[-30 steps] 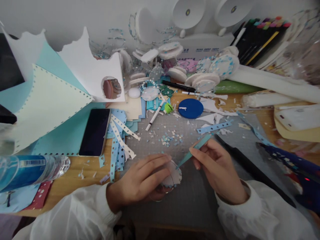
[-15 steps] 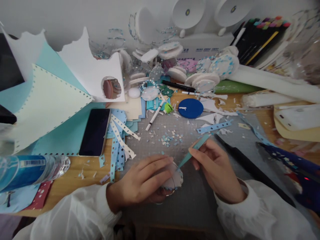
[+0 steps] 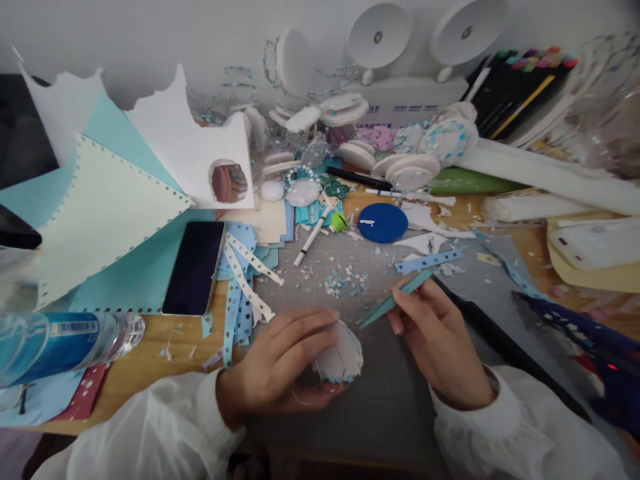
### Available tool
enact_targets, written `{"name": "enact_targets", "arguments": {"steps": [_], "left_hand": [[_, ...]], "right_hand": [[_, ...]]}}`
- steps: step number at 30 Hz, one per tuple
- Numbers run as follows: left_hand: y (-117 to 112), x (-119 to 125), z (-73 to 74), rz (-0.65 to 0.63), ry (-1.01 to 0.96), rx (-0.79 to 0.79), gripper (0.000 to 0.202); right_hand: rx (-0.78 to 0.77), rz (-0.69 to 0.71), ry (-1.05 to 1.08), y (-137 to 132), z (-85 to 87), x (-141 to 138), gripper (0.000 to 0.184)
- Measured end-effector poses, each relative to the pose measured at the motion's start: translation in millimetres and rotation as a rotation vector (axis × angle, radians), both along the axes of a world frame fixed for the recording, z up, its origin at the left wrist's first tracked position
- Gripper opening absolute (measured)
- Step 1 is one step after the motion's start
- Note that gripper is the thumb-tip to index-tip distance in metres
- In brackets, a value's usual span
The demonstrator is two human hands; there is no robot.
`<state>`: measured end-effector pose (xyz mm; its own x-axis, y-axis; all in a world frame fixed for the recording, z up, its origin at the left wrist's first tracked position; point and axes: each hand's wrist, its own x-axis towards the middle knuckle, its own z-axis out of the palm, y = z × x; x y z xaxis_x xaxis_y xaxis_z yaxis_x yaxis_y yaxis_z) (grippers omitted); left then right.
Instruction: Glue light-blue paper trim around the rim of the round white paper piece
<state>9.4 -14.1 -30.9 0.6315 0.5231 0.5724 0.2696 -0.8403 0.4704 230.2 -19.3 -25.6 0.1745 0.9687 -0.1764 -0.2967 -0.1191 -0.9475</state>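
My left hand (image 3: 287, 363) is closed around a round white disc (image 3: 343, 357) with small blue and white bits along its rim. A thin wire or thread shows against the disc. Between the thumb and fingers of my right hand (image 3: 433, 327) is a pair of teal tweezers (image 3: 395, 300), their tips slightly apart and to the right of the disc, not touching it. Whether the tips hold a bit cannot be made out. Behind the disc, on the grey cutting mat (image 3: 300, 293), lies a scatter of tiny blue and white confetti pieces (image 3: 345, 281).
A phone (image 3: 194, 268) and punched paper strips (image 3: 243, 287) lie to the left, near a water bottle (image 3: 70, 343). Behind are a blue disc (image 3: 383, 223), a marker (image 3: 313, 237) and stacked white discs (image 3: 413, 170). At right sit a long black tool (image 3: 515, 347) and a dark blue glue gun (image 3: 585, 333).
The tweezers have drawn back from the disc and their tips have parted. My left fingers have shifted left, so more of the disc's face shows.
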Motion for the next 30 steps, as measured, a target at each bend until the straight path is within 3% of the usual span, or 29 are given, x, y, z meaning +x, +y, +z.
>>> {"name": "enact_targets", "arguments": {"steps": [12,20,25,30], "left_hand": [[0.0,-7.2,0.9,0.127,-0.071,-0.081,0.063],[0.5,-4.1,3.7,0.225,-0.106,-0.06,0.058],[2.7,-6.4,12.7,0.281,-0.082,-0.005,0.06],[-3.3,-13.0,25.6,0.347,-0.027,0.028,0.063]], "right_hand": [[0.055,0.029,-0.148,3.4,-4.7,3.9,0.016],[0.1,0.168,-0.212,1.9,-2.1,4.0,0.028],[0.167,0.227,-0.191,1.0,-3.0,1.2,0.029],[0.214,0.15,-0.245,0.2,-7.5,0.0,0.03]]}}
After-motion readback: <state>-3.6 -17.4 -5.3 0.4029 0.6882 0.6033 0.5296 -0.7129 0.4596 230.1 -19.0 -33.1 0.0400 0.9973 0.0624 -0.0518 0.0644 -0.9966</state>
